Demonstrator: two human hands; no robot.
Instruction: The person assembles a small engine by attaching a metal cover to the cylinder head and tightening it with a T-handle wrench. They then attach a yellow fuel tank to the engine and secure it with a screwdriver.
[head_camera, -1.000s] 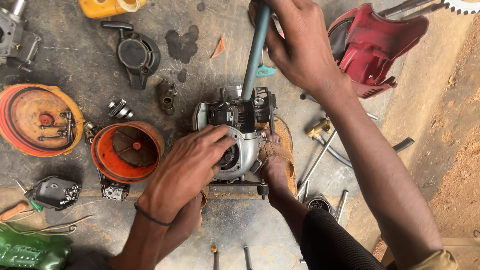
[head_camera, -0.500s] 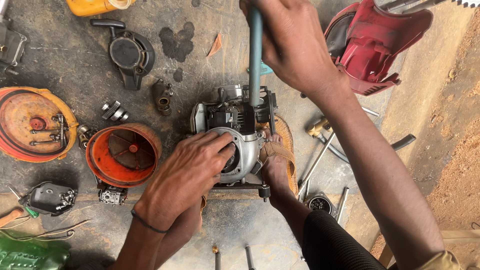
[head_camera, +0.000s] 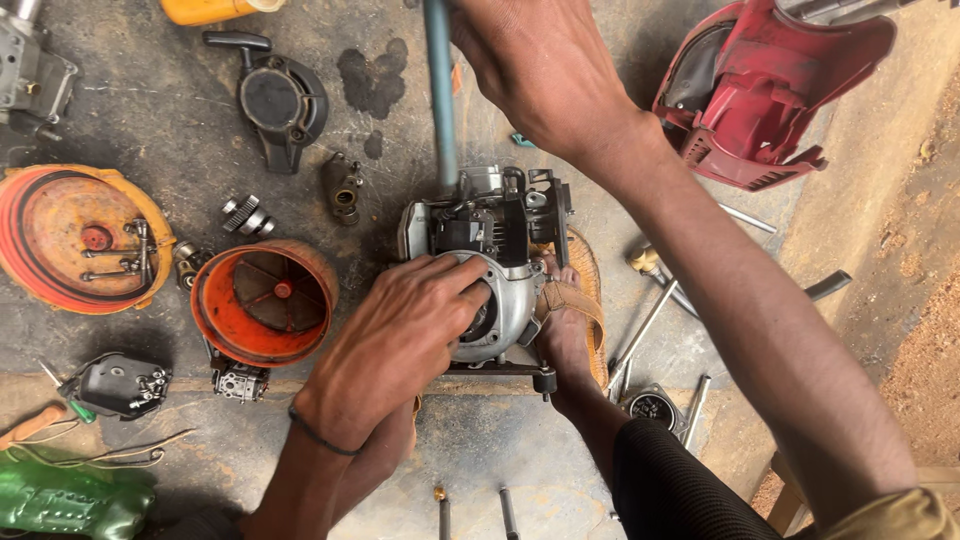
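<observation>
Resting on the concrete floor (head_camera: 600, 80), one small grey engine (head_camera: 490, 260) is steadied by the left hand (head_camera: 400, 340), fingers spread over its housing. The right hand (head_camera: 545, 70) is clenched around one teal tool shaft (head_camera: 440, 100), apparently a screwdriver. Two orange covers (head_camera: 265, 300) lie left.

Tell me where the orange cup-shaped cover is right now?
In the head view, the orange cup-shaped cover lies on the floor left of centre, open side up, just left of the left hand resting on the small engine.
</observation>
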